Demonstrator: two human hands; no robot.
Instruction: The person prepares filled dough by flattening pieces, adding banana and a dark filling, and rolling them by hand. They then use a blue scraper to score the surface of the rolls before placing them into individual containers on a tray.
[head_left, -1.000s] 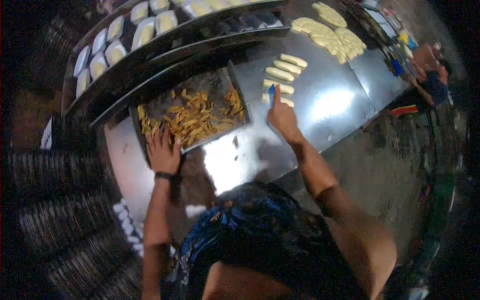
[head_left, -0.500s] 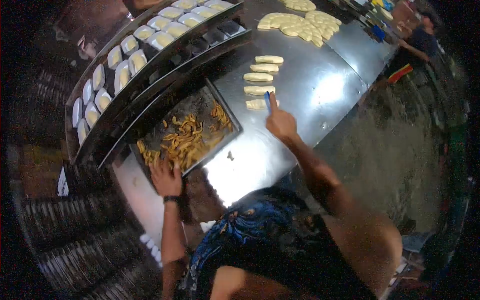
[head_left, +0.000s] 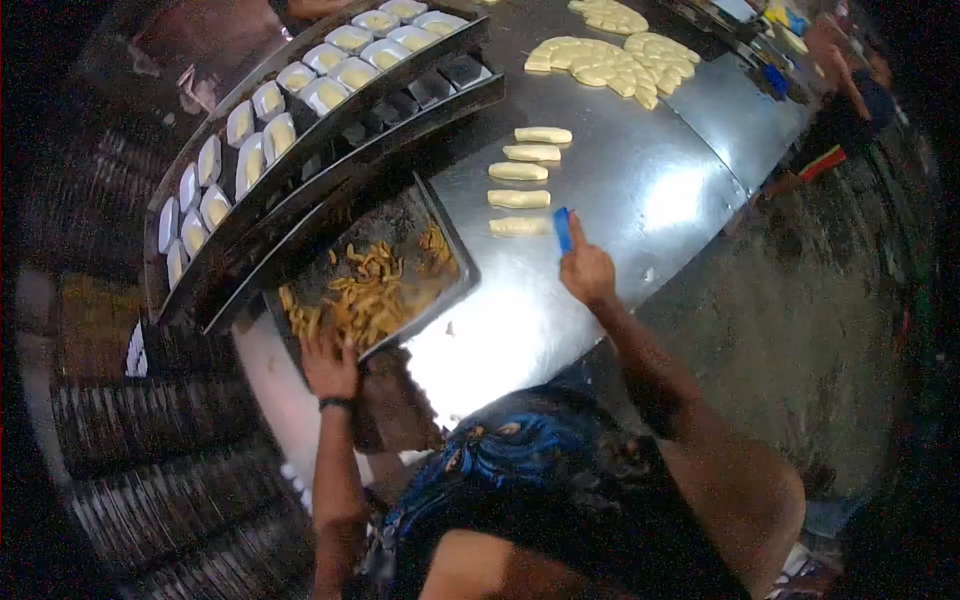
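Note:
My right hand point(head_left: 588, 272) grips a small blue tool point(head_left: 563, 230), its forefinger stretched along it; its exact kind I cannot make out. The tool is just right of the nearest dough roll point(head_left: 520, 227), whose top looks lined. Farther up the steel table, several more pale dough rolls point(head_left: 519, 199) lie in a column. My left hand point(head_left: 328, 366) has its fingers apart at the near corner of a dark tray point(head_left: 462, 262), touching the brown strips point(head_left: 365, 300) heaped inside; its fingertips are partly hidden among them.
At upper left, a long dark tray point(head_left: 318, 132) carries several white paper cups point(head_left: 325, 95) with dough pieces, above another tray. Flattened dough pieces point(head_left: 600, 62) are piled at the table's back. Another person point(head_left: 865, 95) stands at upper right. Stacked dark trays point(head_left: 150, 430) fill the lower left.
My right hand and the blue tool have moved off the dough rolls to the right and slightly nearer me. My left hand stays at the tray corner. The view has shifted slightly.

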